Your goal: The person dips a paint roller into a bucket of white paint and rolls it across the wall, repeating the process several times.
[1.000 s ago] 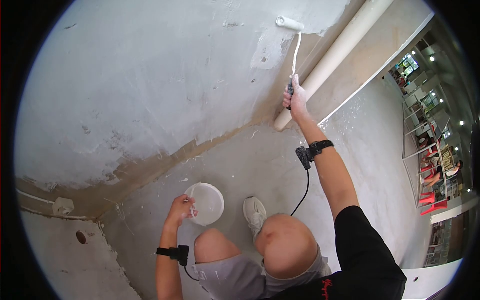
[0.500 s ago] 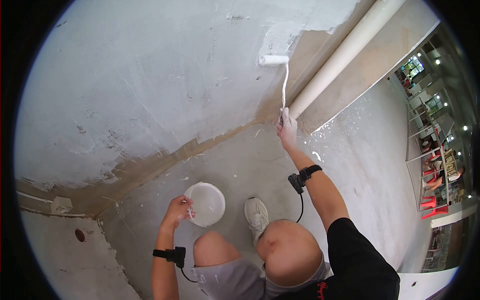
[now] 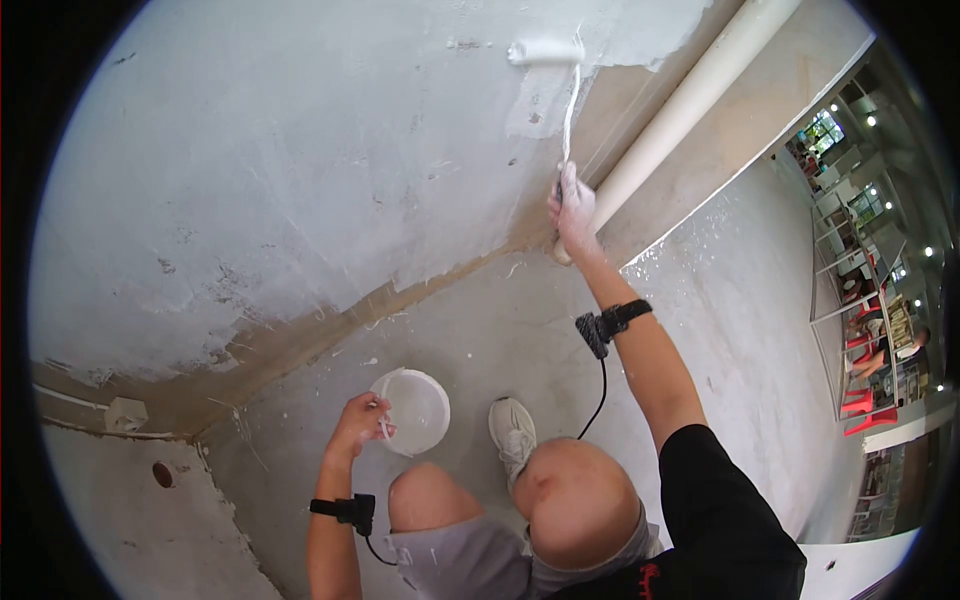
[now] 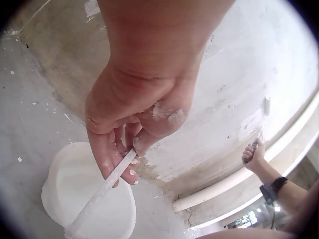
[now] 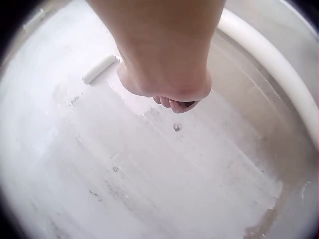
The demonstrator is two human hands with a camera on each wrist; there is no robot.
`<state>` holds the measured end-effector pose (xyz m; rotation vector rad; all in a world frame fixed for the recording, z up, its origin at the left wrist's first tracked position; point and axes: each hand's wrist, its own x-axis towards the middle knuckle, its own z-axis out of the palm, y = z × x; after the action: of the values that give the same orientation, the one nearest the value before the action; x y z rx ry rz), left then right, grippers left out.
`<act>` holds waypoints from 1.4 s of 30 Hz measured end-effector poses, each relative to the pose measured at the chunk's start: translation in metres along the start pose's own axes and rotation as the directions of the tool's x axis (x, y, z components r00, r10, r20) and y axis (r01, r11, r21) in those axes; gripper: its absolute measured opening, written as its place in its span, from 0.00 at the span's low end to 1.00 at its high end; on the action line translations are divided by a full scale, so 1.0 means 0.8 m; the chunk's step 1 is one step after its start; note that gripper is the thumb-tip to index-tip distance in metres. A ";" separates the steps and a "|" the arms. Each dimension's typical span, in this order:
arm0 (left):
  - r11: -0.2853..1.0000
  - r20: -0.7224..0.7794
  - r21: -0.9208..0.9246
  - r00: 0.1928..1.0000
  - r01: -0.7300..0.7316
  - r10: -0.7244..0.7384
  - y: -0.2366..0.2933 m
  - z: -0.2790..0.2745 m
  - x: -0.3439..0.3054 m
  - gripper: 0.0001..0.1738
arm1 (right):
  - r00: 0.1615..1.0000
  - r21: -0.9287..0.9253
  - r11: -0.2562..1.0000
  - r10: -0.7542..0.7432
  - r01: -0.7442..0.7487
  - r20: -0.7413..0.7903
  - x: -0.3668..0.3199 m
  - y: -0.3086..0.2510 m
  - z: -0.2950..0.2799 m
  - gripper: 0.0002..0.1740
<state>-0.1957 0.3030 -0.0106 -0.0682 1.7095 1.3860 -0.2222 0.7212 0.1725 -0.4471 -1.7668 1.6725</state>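
Patchy white wall (image 3: 300, 170) meets bare grey floor (image 3: 470, 310). Right hand (image 3: 574, 212) fingers curled round the roller (image 3: 545, 53) grip; roller up against wall, near pipe (image 3: 690, 100). Left fingers (image 4: 110, 162) pinch bail (image 4: 99, 192) of bucket (image 3: 444, 398), probably to steady it. Roller sleeve's white, frame (image 3: 571, 115) caked.

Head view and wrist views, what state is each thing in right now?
Roller, at the wall, coated white.
Right hand, closed round the roller, smeared white.
Bucket, open-topped, handle raised.
Left hand, holding the handle.
Wall, part white, part bare brown.
Floor, spattered white.
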 end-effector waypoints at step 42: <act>1.000 0.003 -0.013 1.000 0.005 -0.005 0.005 0.004 -0.005 0.10 | 0.949 -0.116 0.942 0.312 -0.314 -0.037 -0.061 0.120 -0.064 0.30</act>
<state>-0.1939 0.3049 -0.0045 -0.0778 1.6972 1.3924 -0.1711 0.7398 0.0665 -0.8341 -1.8653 1.7703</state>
